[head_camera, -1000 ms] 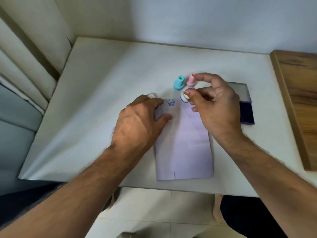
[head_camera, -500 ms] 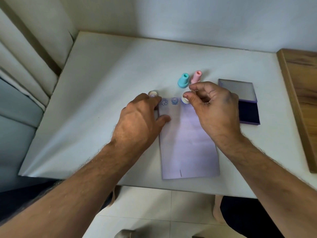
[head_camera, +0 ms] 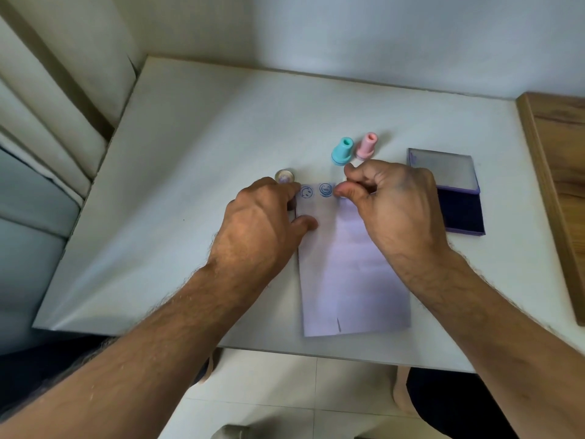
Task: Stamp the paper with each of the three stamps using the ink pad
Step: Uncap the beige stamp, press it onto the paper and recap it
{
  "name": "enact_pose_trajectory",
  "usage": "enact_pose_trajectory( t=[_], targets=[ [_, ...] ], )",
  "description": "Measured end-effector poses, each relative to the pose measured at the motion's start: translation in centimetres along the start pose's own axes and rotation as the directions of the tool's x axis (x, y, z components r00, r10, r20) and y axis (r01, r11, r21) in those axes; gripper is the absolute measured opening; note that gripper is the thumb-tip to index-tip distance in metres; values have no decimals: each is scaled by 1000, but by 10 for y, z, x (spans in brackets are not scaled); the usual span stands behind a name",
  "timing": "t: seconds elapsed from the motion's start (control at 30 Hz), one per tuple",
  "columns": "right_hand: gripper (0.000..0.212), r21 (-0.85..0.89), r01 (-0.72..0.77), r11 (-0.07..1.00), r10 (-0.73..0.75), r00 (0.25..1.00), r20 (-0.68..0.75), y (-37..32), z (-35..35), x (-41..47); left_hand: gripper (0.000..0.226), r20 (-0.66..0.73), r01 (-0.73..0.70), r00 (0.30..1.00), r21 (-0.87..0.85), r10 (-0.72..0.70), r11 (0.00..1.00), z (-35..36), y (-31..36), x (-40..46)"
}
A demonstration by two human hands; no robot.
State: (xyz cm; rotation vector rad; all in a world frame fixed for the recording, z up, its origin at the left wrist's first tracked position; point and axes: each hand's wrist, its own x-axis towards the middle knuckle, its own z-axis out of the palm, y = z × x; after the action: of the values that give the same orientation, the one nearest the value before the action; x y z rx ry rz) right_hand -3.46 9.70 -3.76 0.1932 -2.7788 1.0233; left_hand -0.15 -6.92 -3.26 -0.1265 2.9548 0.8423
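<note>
Two blue prints mark the paper; right hand fingers pinch a stamp, left hand presses flat

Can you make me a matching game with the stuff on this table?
Things:
1. teal stamp
2. pink stamp
3. ink pad
4. paper

Descriptions:
A. open, lid up, at the right
B. has two blue round faces printed on it
C. stands just left of its neighbour
D. stands just behind the right hand

Pairs: 1-C, 2-D, 3-A, 4-B
</note>
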Motion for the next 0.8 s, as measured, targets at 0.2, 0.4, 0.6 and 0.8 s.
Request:
enact_pose_trajectory(
  t=[0.2, 0.4, 0.6, 0.8],
  targets=[
    [17, -35, 34, 999, -34, 999, 5, 4, 2, 0, 40, 14, 20, 1000, -25, -20, 999, -2, 1, 1],
    [18, -51, 72, 996, -71, 997, 21, 9, 1, 1, 39, 8, 31, 1000, -35, -30, 999, -1, 1, 1],
    [20, -47, 89, 995, -88, 996, 34, 8, -1, 1, 40, 0, 16, 1000, -43, -16, 999, -1, 1, 0],
    [24, -11, 21, 1000, -20, 999, 39, 8, -2, -1, 40, 12, 14, 1000, -20, -14, 1000, -3, 1, 2]
  ],
)
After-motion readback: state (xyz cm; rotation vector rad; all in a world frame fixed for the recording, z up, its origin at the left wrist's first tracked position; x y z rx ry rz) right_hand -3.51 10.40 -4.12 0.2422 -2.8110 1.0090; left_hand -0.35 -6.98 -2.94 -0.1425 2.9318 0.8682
